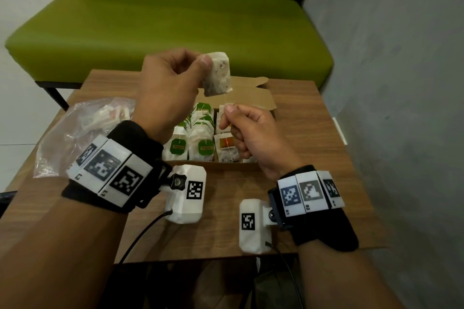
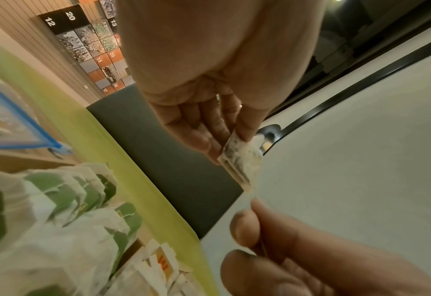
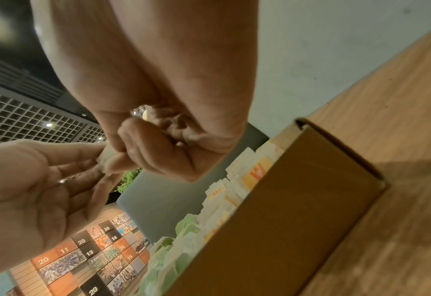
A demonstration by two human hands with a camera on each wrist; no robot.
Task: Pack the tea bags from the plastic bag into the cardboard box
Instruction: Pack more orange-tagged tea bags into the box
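the loose tea bag (image 1: 218, 73) hangs above the far end of the cardboard box (image 1: 261, 98), its top edge pinched between the thumb and curled fingers of the left hand (image 1: 167, 88). the left wrist view shows the thumb pad pressed on the bag's upper edge with the other fingers (image 2: 196, 128) lying close together behind it. a thin string (image 1: 227, 99) runs from the bag's lower corner down to the right hand (image 1: 251, 133), which pinches it between thumb and forefinger, the remaining fingers curled into the palm; whether a paper tag sits inside that pinch cannot be told

the left hand is raised, back toward the head camera, wrist bent upward; the right hand sits lower, just over the right side of the box, knuckles outward. both wrists wear black bands with white marker blocks

the held bag is a soft, whitish paper pouch, rectangular with a folded top, speckled with dark flecks. the box is plain brown card, its lid flap open toward the green bench (image 1: 175, 25), and holds upright rows of white packed tea bags (image 1: 200, 138) with green tags on the left, orange ones on the right. a crinkled clear plastic bag (image 1: 82, 130) lies on the wood-grain table (image 1: 226, 208) left of the box, more bags inside
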